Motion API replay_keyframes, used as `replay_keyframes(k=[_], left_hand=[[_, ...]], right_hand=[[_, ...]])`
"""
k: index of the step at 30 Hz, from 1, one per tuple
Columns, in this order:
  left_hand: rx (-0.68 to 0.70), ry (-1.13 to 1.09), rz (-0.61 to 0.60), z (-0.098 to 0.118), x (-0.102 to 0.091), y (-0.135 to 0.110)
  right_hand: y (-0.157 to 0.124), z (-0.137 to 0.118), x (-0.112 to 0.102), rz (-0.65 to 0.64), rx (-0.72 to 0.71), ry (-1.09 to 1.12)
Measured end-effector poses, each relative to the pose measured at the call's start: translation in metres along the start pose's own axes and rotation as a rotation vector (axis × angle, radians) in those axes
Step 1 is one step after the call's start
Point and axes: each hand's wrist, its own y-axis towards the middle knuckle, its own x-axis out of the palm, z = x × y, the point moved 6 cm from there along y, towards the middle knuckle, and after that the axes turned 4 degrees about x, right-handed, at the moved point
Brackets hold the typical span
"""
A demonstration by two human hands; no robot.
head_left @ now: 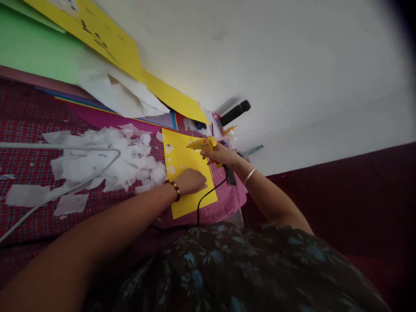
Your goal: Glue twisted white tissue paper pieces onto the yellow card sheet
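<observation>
A yellow paper sheet (182, 160) lies on a red checked cloth (29, 117), with a few white scraps stuck on it. My left hand (192, 181) rests on the sheet, fingers curled together and pressing down near its middle. My right hand (218, 152) is closed round a yellow glue gun (202, 144), whose nozzle points left over the sheet's upper part. A black cord (208, 193) runs from the gun down across the sheet's lower right corner.
A heap of torn white paper (107, 160) lies left of the sheet. Large yellow and coloured sheets (107, 39) lean at the back. A white cable (58, 149) crosses the cloth. A black cylinder (235, 112) and small items sit by the white wall.
</observation>
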Motion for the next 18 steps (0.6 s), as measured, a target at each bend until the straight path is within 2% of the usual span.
replay_keyframes(k=[5,9,15,18], left_hand=[[0.008,0.081,-0.09,0.003,-0.004,0.001],[0.007,0.18,-0.178,0.006,-0.006,0.003],[-0.044,0.256,-0.281,0.01,-0.004,-0.006],[-0.093,0.211,-0.349,0.01,-0.022,-0.01]], right_hand=[[-0.004,0.036,0.024,-0.044,0.017,0.233],[-0.007,0.055,0.041,-0.156,-0.071,0.401],[-0.005,0.063,0.042,-0.25,-0.228,0.522],[0.0,0.066,0.042,-0.268,-0.221,0.517]])
